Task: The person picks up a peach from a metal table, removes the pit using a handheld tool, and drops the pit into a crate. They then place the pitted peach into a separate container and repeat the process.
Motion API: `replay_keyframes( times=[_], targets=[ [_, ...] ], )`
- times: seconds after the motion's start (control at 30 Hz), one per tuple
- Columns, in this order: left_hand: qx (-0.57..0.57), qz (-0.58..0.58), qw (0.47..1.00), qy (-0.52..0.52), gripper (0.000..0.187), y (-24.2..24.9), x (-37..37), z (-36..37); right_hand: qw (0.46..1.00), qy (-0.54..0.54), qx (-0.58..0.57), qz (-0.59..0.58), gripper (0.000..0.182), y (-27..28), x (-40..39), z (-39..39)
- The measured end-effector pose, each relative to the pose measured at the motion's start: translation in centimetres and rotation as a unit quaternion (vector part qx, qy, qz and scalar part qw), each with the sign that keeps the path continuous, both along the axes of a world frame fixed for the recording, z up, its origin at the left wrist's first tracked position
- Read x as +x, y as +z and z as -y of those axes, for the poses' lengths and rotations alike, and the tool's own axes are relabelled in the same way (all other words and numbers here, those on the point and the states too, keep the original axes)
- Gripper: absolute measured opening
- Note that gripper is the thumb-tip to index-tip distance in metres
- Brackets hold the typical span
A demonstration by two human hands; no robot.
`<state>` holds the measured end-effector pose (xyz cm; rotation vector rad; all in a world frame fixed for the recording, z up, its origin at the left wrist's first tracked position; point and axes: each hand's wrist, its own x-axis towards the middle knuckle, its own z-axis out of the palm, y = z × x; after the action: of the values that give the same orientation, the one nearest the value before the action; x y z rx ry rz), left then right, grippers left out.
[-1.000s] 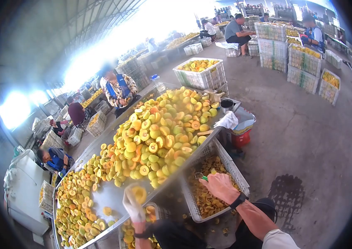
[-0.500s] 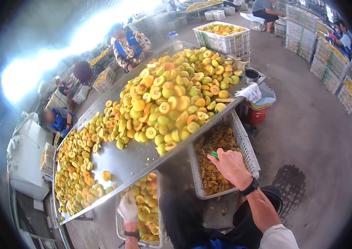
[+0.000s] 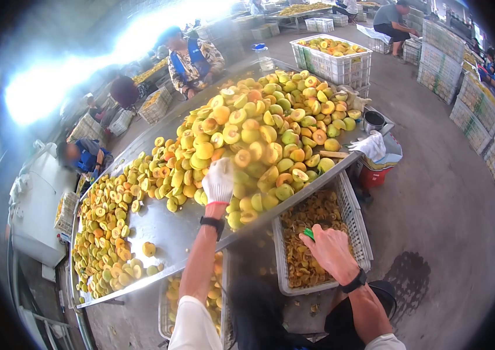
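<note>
My left hand, in a white knit glove, reaches over the metal table and touches the heap of halved yellow-green fruit, which looks like peaches or apricots. Its fingertips are hidden against the fruit. Closed around a green-handled tool, my bare right hand hovers above a white crate of brownish pits and scraps. The tool's metal end is hard to make out now. Below the table edge, partly behind my left arm, stands a crate of fruit halves.
The sloping metal table has a raised edge near me. At its right corner are a dark cup, white gloves and a wooden strip. A full crate stands behind. A co-worker is across the table.
My left hand has risen from the lower crate of fruit halves to the heap on the table. My right hand keeps the green-handled tool over the scraps crate. The view has shifted slightly.
</note>
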<state>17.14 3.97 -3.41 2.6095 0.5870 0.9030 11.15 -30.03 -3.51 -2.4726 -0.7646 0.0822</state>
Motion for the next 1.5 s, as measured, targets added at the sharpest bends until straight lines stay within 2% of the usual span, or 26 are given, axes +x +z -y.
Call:
replay_keyframes(
  times=[0.13,0.17,0.23,0.3,0.37,0.4,0.53,0.6,0.63,0.7,0.83,0.9,0.93,0.97,1.03,1.1,1.17,1.2,1.23,1.27,1.3,1.33,1.37,1.43,1.47,1.5],
  targets=[
    [0.022,-0.020,0.995,0.092,0.024,-0.5,3.0,-3.8,1.000,-0.010,0.000,-0.015,0.045,-0.5,1.2,0.0],
    [0.023,-0.022,0.995,0.090,0.024,-0.6,3.1,-4.3,1.000,-0.012,-0.011,-0.017,0.044,-0.9,1.4,0.0],
    [0.065,0.008,0.998,0.014,0.025,-1.0,3.5,-5.5,1.000,-0.013,-0.018,-0.013,0.044,-1.7,1.9,-0.2],
    [0.093,-0.009,0.996,0.011,0.028,-1.6,4.4,-6.4,1.000,-0.014,-0.025,-0.009,0.044,-2.0,2.4,-0.4],
    [0.194,-0.136,0.970,0.059,0.030,-2.3,5.5,-6.9,0.999,-0.007,-0.031,-0.018,0.044,-2.0,2.6,-0.3],
    [0.245,-0.149,0.954,0.086,0.034,-2.8,6.3,-7.6,0.999,-0.007,-0.032,-0.020,0.044,-2.0,2.7,-0.3],
    [0.208,-0.125,0.966,0.091,0.034,-4.0,8.2,-9.0,0.999,-0.010,-0.032,-0.019,0.044,-2.2,3.3,-0.4],
    [0.242,-0.251,0.920,0.180,0.033,-5.1,10.1,-10.2,0.999,-0.008,-0.031,-0.019,0.044,-2.3,3.5,-0.5],
    [0.242,-0.251,0.920,0.179,0.033,-4.6,9.8,-9.7,0.999,-0.006,-0.030,-0.019,0.043,-2.4,3.6,-0.6],
    [0.185,-0.164,0.958,0.146,0.030,-2.6,8.6,-7.8,0.999,-0.010,-0.028,-0.022,0.043,-2.4,3.6,-0.5],
    [0.157,-0.126,0.973,0.116,0.035,-2.2,6.7,-6.4,0.999,-0.014,-0.023,-0.032,0.042,-2.0,3.3,-0.4],
    [0.007,-0.118,0.990,0.080,0.041,-1.6,6.3,-6.4,0.999,-0.019,-0.021,-0.037,0.042,-1.9,3.0,-0.3],
    [-0.044,-0.137,0.984,0.101,0.050,-1.4,6.1,-6.3,0.999,-0.015,-0.012,-0.036,0.041,-2.0,2.7,-0.2],
    [-0.044,-0.136,0.985,0.098,0.050,-1.8,5.8,-6.5,0.999,-0.009,-0.003,-0.034,0.041,-2.0,2.6,-0.1],
    [-0.004,0.007,0.999,0.042,0.057,-2.4,3.9,-6.2,1.000,-0.008,0.001,-0.025,0.040,-2.0,2.1,0.1],
    [-0.014,-0.004,0.999,0.043,0.061,-2.5,1.5,-5.4,1.000,-0.007,0.009,-0.017,0.039,-1.7,1.6,0.0],
    [-0.125,0.047,0.989,-0.057,0.059,-2.2,-1.1,-4.4,0.999,-0.006,0.031,-0.017,0.037,-1.3,1.2,-0.4],
    [-0.268,0.019,0.961,-0.068,0.054,0.4,-2.7,-1.5,0.999,-0.004,0.030,-0.017,0.037,-0.9,1.1,-0.6],
    [-0.269,0.019,0.961,-0.065,0.054,-0.3,-3.5,-1.2,0.997,0.007,0.077,-0.013,0.035,-0.5,0.8,-0.9],
    [-0.396,0.061,0.908,-0.124,0.051,-1.4,-4.5,-1.2,0.992,0.019,0.123,-0.009,0.034,-0.1,0.4,-1.4],
    [-0.513,0.101,0.833,-0.183,0.048,-2.1,-5.5,-0.9,0.992,0.021,0.123,-0.010,0.034,0.1,0.0,-1.9],
    [-0.580,0.095,0.784,-0.197,0.046,-1.3,-6.5,0.7,0.988,0.030,0.154,-0.004,0.032,0.2,-0.4,-2.4],
    [-0.581,0.096,0.784,-0.197,0.046,-0.4,-7.4,2.4,0.982,0.040,0.185,0.002,0.031,0.5,-0.7,-2.9],
    [-0.704,0.069,0.676,-0.206,0.048,1.1,-9.0,5.1,0.978,0.046,0.204,0.021,0.029,1.0,-1.6,-3.4],
    [-0.683,0.015,0.689,-0.244,0.050,1.7,-10.0,5.7,0.975,0.053,0.215,0.032,0.029,1.2,-1.9,-3.6],
    [-0.685,0.016,0.686,-0.245,0.050,2.2,-10.6,6.8,0.972,0.059,0.225,0.043,0.028,1.4,-2.3,-3.7]
  ],
)
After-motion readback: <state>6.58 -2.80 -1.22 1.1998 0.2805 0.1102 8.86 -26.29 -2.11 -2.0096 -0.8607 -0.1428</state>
